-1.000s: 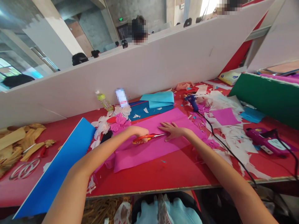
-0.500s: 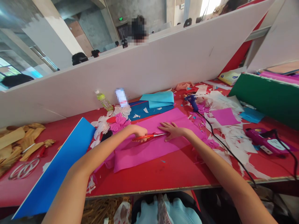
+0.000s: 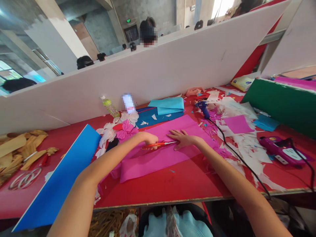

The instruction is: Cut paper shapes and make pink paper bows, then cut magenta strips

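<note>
A large magenta sheet of paper or cloth lies across the red table in front of me, cut part of the way along its length. My left hand is closed round the handles of orange-red scissors, whose blades point right into the cut. Flat on the sheet, just beyond the blade tips, rests my right hand with its fingers spread. A pink fabric-like flower sits behind my left wrist, next to white petal shapes.
Left of my arm leans a blue board. A blue glue gun with a black cord lies among white scraps on the right. Behind stand a bottle, a phone and a white partition.
My left hand and the scissors have shifted slightly to the right along the magenta sheet. My right hand stays in place.
</note>
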A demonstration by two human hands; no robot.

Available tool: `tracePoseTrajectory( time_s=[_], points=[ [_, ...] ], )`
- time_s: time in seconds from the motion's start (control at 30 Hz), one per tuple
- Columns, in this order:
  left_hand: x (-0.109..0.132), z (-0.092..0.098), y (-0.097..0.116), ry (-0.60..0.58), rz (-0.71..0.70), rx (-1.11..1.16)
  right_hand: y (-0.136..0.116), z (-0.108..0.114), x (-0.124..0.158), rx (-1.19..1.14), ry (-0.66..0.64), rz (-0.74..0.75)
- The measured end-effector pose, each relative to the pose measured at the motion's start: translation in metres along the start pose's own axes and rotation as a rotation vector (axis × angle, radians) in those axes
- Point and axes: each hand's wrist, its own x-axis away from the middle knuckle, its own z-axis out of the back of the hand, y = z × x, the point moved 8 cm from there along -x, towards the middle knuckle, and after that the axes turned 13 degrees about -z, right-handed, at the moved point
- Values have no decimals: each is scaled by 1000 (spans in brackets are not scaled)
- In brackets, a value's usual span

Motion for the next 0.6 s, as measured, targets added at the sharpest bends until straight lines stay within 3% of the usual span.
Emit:
tracePoseTrajectory(
  time_s=[0.43, 0.6],
  points=[
    [6, 4, 5, 48, 14, -27, -1, 0, 1, -23, -3, -6],
    [5, -3, 4, 22, -4, 10, -2, 12, 10, -14, 1, 16]
  ],
)
